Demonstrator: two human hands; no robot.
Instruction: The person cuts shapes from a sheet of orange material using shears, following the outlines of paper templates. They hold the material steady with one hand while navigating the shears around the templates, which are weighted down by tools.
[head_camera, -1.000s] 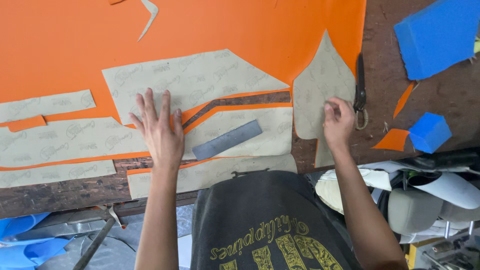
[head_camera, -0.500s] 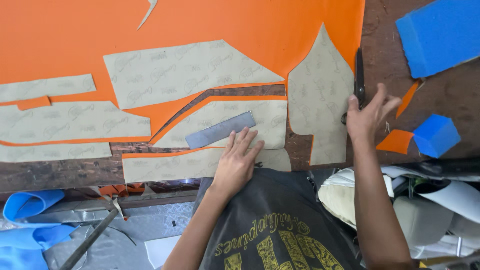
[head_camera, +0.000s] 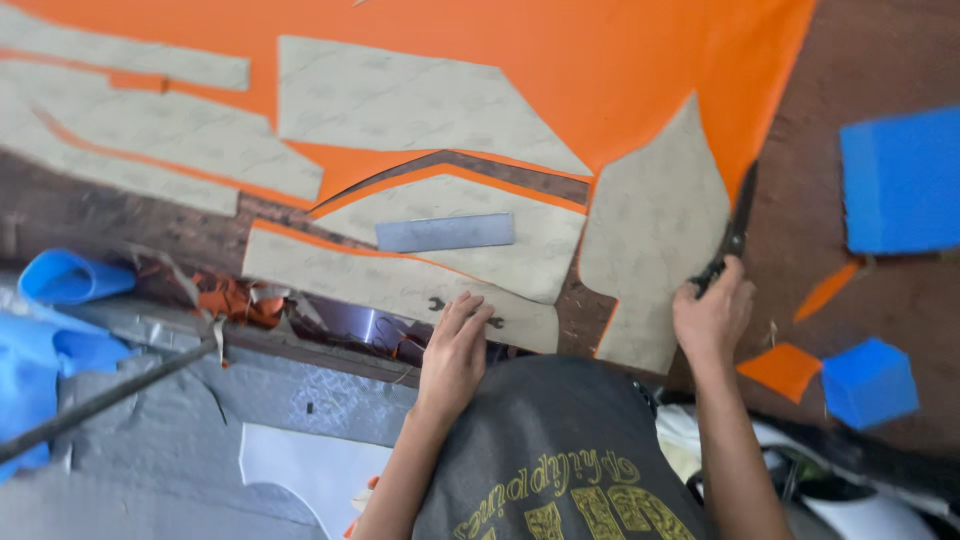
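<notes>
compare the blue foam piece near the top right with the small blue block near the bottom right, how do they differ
The large blue foam piece is broad and flat and runs off the right edge; the small blue block is chunky, cube-like and fully in view. The large one lies far from the right hand; the small block lies nearer it, beside an orange scrap. Both are bright blue on the brown tabletop.

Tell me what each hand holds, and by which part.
The right hand grips black scissors by their handles. The left hand holds nothing; it rests flat on a beige pattern piece.
</notes>
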